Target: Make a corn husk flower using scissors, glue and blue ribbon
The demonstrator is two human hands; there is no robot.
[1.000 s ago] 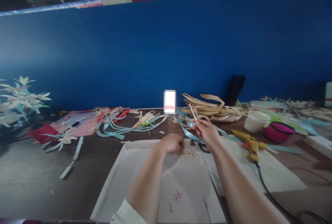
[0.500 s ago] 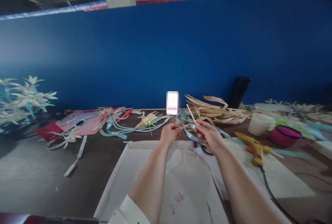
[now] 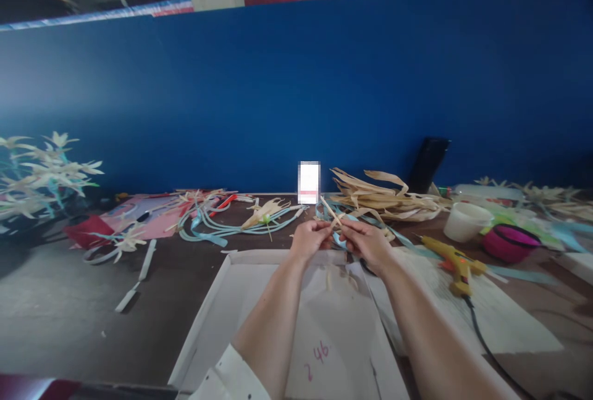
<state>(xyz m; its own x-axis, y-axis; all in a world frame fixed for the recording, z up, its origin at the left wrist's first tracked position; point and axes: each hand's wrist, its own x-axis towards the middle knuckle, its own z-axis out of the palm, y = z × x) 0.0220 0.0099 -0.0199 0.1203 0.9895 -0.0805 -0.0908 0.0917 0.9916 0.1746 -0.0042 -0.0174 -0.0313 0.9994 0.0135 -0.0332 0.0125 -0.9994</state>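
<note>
Above the far end of the white box lid (image 3: 264,292), my two hands meet fingertip to fingertip. My right hand (image 3: 368,244) pinches a thin pale stick (image 3: 329,208), which slants up and to the left. My left hand (image 3: 309,241) is closed in a pinch at the stick's lower end, where a small tan piece shows; what exactly its fingers hold is too small to make out. Just beyond the hands lie a light blue ribbon (image 3: 341,242) and a bundle of dried husks (image 3: 389,199).
On the right are a yellow glue gun (image 3: 456,264) with its cord, a white cup (image 3: 467,222) and a magenta bowl (image 3: 509,243). Light blue tubes (image 3: 231,230) and a husk flower (image 3: 265,213) lie left of the hands. A dark phone (image 3: 428,162) leans on the blue partition (image 3: 278,91).
My right hand has moved left with the stick, bringing it to my left hand's fingertips. My left hand has shifted slightly to the right.
</note>
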